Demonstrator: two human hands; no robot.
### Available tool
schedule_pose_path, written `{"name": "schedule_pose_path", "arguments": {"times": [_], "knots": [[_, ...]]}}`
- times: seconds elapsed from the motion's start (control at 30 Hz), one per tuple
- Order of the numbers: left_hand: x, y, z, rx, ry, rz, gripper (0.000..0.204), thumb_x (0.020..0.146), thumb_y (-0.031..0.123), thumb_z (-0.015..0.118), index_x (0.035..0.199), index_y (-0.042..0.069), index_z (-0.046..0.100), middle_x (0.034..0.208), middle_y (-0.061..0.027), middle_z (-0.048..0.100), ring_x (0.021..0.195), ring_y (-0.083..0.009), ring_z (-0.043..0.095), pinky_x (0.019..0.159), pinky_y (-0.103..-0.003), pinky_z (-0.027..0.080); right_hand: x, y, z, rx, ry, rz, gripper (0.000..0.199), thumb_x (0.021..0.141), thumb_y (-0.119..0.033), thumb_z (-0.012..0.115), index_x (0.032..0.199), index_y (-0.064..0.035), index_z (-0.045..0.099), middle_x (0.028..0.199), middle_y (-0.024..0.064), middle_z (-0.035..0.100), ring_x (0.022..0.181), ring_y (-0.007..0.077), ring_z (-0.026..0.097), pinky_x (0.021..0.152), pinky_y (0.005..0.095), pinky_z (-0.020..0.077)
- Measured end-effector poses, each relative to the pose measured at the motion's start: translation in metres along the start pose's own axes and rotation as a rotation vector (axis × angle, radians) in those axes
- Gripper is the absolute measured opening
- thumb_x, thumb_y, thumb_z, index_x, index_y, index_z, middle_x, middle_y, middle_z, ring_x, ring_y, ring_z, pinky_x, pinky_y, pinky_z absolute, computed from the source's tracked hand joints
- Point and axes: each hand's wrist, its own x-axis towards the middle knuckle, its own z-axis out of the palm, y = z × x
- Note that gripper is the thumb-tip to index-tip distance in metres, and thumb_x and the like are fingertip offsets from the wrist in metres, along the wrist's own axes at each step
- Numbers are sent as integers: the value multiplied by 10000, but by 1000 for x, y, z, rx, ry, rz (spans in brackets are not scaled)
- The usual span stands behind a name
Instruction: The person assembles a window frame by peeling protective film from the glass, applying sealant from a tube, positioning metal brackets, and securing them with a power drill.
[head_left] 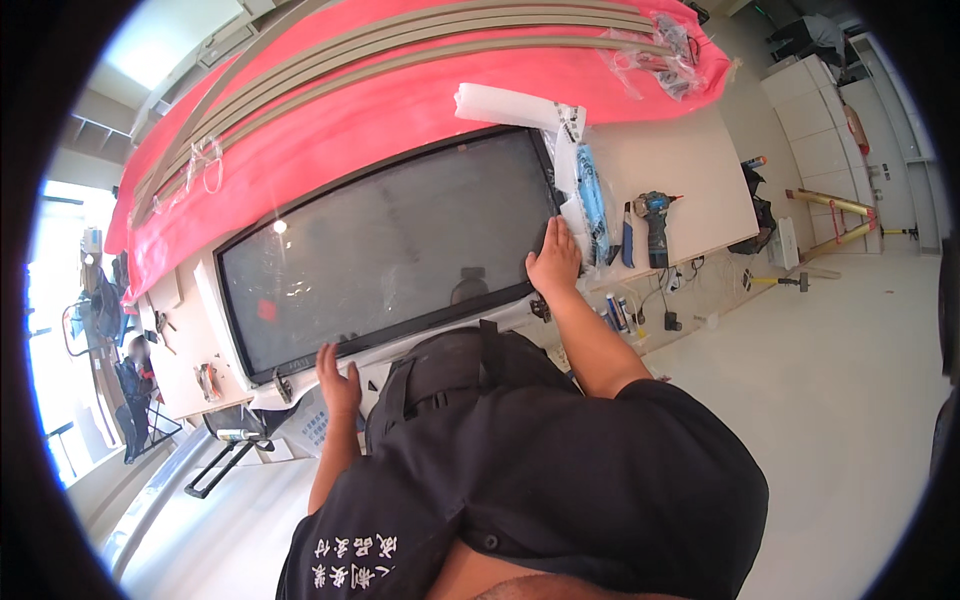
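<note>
A large flat screen (385,245) with a dark glass face and a black frame lies face up on a white table (690,175). My right hand (553,260) rests flat on the screen's right edge, fingers together and pointing away from me. My left hand (338,378) lies spread on the screen's near edge toward the left corner. Neither hand wraps around anything. My dark shirt and a black strap fill the lower middle of the view.
Behind the screen lies pink sheeting (400,95) with long grey curved rails (420,40). A cordless drill (655,225), a blue-handled tool (627,238) and plastic-wrapped parts (590,195) lie right of the screen. Yellow stands (835,215) are on the pale floor at right.
</note>
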Motion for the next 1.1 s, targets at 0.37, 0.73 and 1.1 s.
{"name": "schedule_pose_path", "arguments": {"times": [0.37, 0.73, 1.1], "knots": [[-6, 71, 46, 143, -206, 247, 525, 837, 124, 700, 1350, 106, 590, 1416, -139, 554, 1334, -358, 495, 1112, -496, 394, 28, 53, -26, 66, -82, -26, 585, 882, -277, 729, 1353, 12, 536, 1352, 240, 572, 1172, 396, 620, 994, 469, 511], [1, 71, 54, 80, -137, 201, 406, 885, 76, 675, 1289, 88, 633, 1333, -157, 576, 1268, -389, 504, 1091, -481, 428, 74, 73, -25, 188, -344, 115, 562, 841, -364, 791, 1216, 31, 654, 1215, 246, 693, 1165, 399, 652, 992, 448, 516], [13, 112, 18, 329, -76, 172, 483, 746, 186, 817, 1195, 157, 641, 1206, -89, 612, 1168, -330, 547, 992, -463, 447, 77, 104, -36, 984, -348, 22, 390, 803, -222, 773, 1076, 42, 683, 940, 107, 725, 843, 200, 657, 772, 371, 521]]}}
